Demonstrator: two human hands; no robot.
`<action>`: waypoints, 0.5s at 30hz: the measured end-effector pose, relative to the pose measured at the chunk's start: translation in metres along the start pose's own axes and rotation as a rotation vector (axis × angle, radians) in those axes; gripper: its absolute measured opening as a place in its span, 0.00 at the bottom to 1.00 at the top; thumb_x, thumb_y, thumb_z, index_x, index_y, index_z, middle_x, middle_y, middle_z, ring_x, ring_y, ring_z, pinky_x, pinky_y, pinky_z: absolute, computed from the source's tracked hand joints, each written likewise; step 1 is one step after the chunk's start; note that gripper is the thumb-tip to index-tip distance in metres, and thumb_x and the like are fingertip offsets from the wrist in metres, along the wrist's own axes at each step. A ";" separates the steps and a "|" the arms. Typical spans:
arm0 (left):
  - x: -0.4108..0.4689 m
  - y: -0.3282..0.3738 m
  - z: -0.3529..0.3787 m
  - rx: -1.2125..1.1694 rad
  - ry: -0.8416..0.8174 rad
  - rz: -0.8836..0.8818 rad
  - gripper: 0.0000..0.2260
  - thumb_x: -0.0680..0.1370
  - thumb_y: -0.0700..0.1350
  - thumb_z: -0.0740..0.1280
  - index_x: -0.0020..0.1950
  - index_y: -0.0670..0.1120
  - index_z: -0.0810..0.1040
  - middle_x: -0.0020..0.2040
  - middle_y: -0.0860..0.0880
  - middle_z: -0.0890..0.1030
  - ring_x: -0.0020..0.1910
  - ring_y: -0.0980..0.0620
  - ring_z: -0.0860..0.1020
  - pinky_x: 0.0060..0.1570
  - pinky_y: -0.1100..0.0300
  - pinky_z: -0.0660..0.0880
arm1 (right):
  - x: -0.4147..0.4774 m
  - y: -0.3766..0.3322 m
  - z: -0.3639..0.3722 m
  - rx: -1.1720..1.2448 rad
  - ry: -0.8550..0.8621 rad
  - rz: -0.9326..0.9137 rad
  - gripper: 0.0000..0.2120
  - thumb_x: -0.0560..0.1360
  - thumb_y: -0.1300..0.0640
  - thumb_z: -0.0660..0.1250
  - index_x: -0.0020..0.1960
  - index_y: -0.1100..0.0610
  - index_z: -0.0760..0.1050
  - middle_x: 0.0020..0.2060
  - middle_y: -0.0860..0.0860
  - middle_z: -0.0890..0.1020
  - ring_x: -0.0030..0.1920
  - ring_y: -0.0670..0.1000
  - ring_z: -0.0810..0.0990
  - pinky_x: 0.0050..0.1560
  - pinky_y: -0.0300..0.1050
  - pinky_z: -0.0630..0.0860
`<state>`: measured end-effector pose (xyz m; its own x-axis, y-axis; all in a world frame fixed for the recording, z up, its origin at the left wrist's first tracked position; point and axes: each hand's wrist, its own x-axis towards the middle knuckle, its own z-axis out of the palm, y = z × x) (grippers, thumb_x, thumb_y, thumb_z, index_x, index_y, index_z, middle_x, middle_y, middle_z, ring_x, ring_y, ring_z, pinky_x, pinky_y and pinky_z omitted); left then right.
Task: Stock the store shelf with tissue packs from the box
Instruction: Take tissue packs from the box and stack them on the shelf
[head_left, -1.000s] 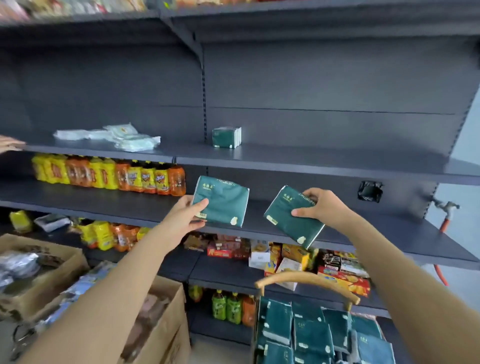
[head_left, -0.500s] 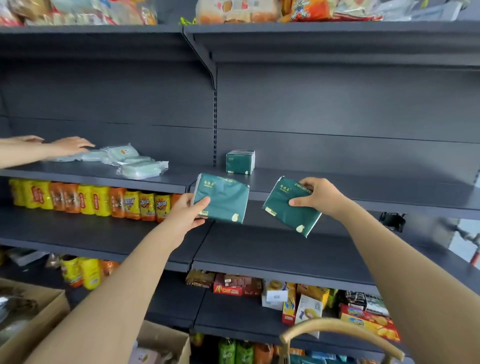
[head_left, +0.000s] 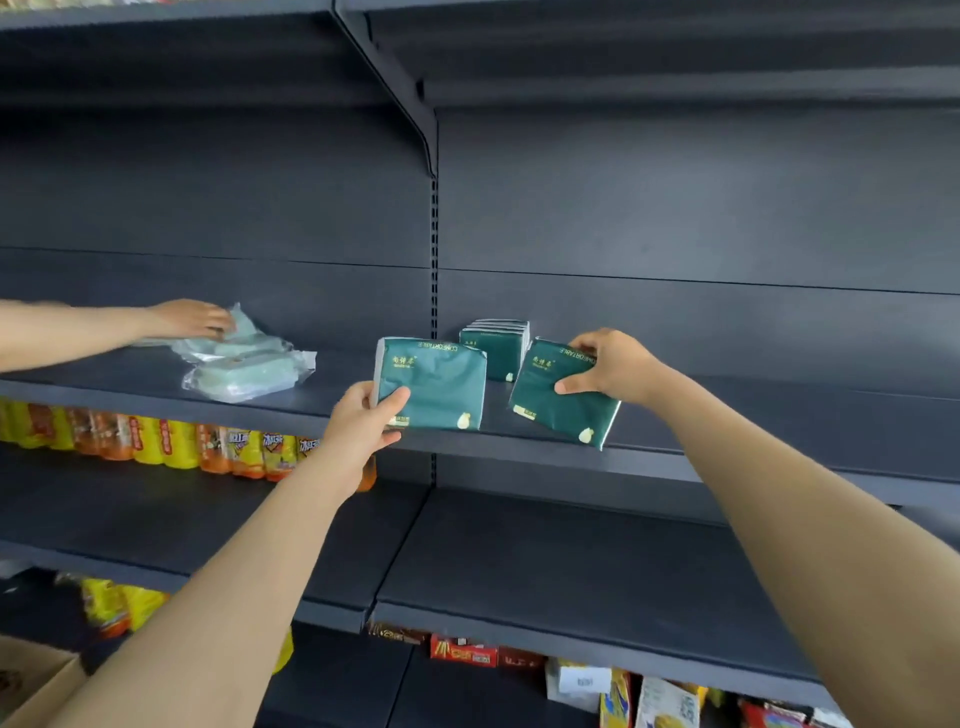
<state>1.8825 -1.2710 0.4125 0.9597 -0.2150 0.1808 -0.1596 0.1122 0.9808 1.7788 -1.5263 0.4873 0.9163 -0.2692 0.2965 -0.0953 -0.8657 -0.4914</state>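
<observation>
My left hand (head_left: 366, 423) grips a dark green tissue pack (head_left: 436, 382) by its lower left corner, upright at the front edge of the grey shelf (head_left: 753, 415). A second green tissue pack (head_left: 558, 402), tilted, is held in my right hand (head_left: 610, 366) just above the same shelf. Behind and between the two packs, a row of green tissue packs (head_left: 496, 345) stands on the shelf near the upright post. The box is out of view.
Another person's hand (head_left: 189, 318) rests on pale clear-wrapped packs (head_left: 244, 364) at the shelf's left. Orange and yellow bottles (head_left: 156, 439) line the shelf below. A cardboard box corner (head_left: 36, 686) shows at bottom left; snack boxes (head_left: 649, 696) sit lowest.
Both my hands rose with their packs to the tissue shelf's level and moved closer to the standing row. The other person's hand moved right onto the clear-wrapped packs. The view tilted upward.
</observation>
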 end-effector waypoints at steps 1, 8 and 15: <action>0.012 0.000 0.000 -0.002 -0.010 0.000 0.10 0.78 0.44 0.66 0.58 0.44 0.72 0.57 0.46 0.77 0.55 0.49 0.77 0.42 0.62 0.76 | 0.013 0.000 0.003 -0.025 0.014 -0.006 0.18 0.68 0.55 0.76 0.54 0.57 0.76 0.48 0.50 0.79 0.45 0.51 0.77 0.41 0.40 0.72; 0.093 -0.012 -0.009 0.092 -0.123 0.019 0.11 0.77 0.43 0.67 0.58 0.43 0.74 0.55 0.46 0.79 0.51 0.51 0.80 0.44 0.61 0.76 | 0.111 0.006 0.045 -0.320 0.151 0.035 0.28 0.68 0.47 0.74 0.66 0.52 0.72 0.59 0.49 0.78 0.63 0.55 0.70 0.62 0.51 0.68; 0.155 -0.026 -0.016 0.124 -0.155 -0.051 0.08 0.75 0.39 0.69 0.52 0.44 0.75 0.53 0.44 0.79 0.51 0.47 0.80 0.47 0.57 0.77 | 0.181 0.011 0.095 -0.343 0.204 0.031 0.27 0.69 0.48 0.73 0.65 0.51 0.70 0.60 0.48 0.77 0.64 0.52 0.67 0.60 0.48 0.63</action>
<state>2.0395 -1.2921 0.4138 0.9219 -0.3648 0.1304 -0.1482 -0.0213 0.9887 1.9802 -1.5447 0.4579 0.8181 -0.3462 0.4593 -0.2778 -0.9371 -0.2115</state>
